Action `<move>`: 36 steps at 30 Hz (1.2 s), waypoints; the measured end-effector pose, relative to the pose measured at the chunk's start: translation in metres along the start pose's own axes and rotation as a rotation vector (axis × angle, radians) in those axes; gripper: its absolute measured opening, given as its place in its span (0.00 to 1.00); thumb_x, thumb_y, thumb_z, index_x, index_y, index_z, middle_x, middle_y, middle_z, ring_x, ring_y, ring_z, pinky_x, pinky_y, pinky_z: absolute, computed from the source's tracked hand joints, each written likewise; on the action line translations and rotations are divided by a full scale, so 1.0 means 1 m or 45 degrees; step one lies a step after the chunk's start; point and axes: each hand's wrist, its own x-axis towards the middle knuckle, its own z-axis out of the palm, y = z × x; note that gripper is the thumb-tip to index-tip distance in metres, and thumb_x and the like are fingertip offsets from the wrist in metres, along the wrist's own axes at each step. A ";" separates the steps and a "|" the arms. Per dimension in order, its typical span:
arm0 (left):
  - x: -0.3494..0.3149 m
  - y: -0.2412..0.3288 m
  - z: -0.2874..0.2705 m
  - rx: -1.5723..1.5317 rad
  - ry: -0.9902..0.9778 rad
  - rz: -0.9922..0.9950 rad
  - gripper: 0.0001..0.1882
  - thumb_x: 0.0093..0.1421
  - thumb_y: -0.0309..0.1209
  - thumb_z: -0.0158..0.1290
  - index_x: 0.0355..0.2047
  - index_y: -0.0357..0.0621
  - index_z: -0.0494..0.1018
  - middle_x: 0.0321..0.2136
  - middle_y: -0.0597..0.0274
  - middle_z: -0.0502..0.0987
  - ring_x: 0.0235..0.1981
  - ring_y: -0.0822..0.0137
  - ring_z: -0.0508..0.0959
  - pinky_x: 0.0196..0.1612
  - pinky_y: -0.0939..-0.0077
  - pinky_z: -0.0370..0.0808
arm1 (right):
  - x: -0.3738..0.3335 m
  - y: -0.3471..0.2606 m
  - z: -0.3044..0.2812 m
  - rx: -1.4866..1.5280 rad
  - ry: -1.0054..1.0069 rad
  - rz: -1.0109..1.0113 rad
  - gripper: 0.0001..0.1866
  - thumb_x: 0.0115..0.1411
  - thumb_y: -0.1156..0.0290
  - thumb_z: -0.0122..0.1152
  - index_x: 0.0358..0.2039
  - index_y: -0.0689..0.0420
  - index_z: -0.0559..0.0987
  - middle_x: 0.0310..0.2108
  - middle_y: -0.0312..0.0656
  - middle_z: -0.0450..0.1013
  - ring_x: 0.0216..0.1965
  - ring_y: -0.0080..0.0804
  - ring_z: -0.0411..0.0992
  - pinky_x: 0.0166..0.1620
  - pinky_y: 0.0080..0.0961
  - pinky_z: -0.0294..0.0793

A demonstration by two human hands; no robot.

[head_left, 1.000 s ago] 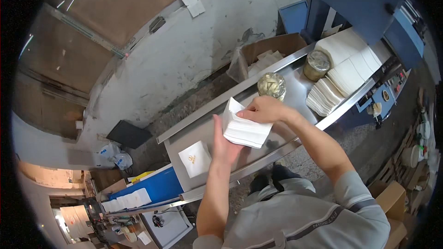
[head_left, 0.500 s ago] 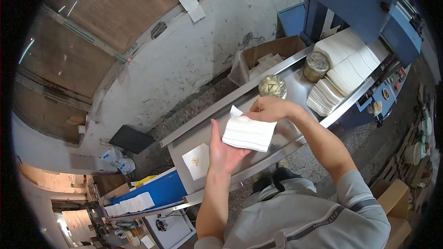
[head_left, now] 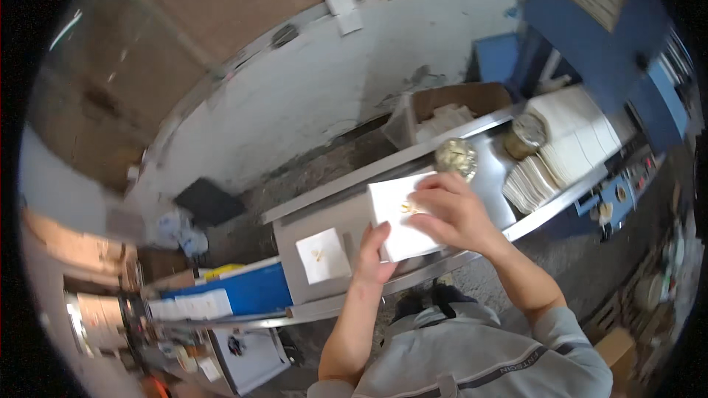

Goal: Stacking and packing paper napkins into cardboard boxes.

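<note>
Napkin stack (head_left: 398, 232) held over the table (head_left: 346, 214)

The steel table runs along a scuffed white wall (head_left: 295, 96) between a blue belt (head_left: 258, 287) and a blue machine (head_left: 582, 37). Blur softens the room; the stack's underside is hidden. The left hand (head_left: 376, 254) grips its near-left corner; the right hand (head_left: 459, 214) lies bent across the top, whether grasping or touching I cannot tell.

The bare left forearm (head_left: 348, 340) slants up from the lower edge, and the left grip (head_left: 377, 256) has its thumb (head_left: 380, 234) raised, the other fingers mostly hidden. The bare right forearm (head_left: 525, 274) angles inward from an elbow held wide; the right grip (head_left: 459, 212) is palm down, its fingers (head_left: 436, 196) bent and pointing left, thumb spread apart.
</note>
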 end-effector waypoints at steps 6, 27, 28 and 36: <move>-0.030 -0.024 -0.031 -0.112 -0.072 0.113 0.31 0.54 0.34 0.56 0.58 0.38 0.63 0.47 0.55 0.75 0.51 0.60 0.76 0.53 0.60 0.75 | -0.035 0.018 0.034 0.866 0.111 0.821 0.32 0.72 0.48 0.39 0.64 0.62 0.64 0.63 0.46 0.63 0.63 0.34 0.62 0.65 0.31 0.60; -0.467 0.034 -0.261 0.013 0.889 0.566 0.26 0.66 0.42 0.53 0.56 0.36 0.65 0.45 0.59 0.78 0.43 0.70 0.78 0.45 0.75 0.75 | -0.178 -0.299 0.384 1.076 -1.214 0.875 0.34 0.60 0.70 0.65 0.62 0.65 0.62 0.52 0.47 0.71 0.50 0.32 0.71 0.52 0.28 0.72; -0.490 0.038 -0.277 0.021 0.973 0.599 0.23 0.66 0.41 0.54 0.54 0.37 0.68 0.44 0.59 0.78 0.40 0.71 0.79 0.41 0.75 0.77 | -0.189 -0.316 0.405 1.097 -1.264 0.876 0.34 0.59 0.70 0.65 0.63 0.65 0.62 0.52 0.47 0.71 0.50 0.32 0.71 0.52 0.28 0.73; -0.624 0.058 -0.366 -0.167 1.271 0.761 0.21 0.66 0.40 0.55 0.51 0.37 0.70 0.41 0.60 0.78 0.38 0.74 0.77 0.41 0.78 0.75 | -0.230 -0.402 0.551 1.120 -1.850 1.243 0.31 0.57 0.72 0.66 0.59 0.68 0.65 0.52 0.50 0.71 0.51 0.36 0.73 0.53 0.32 0.74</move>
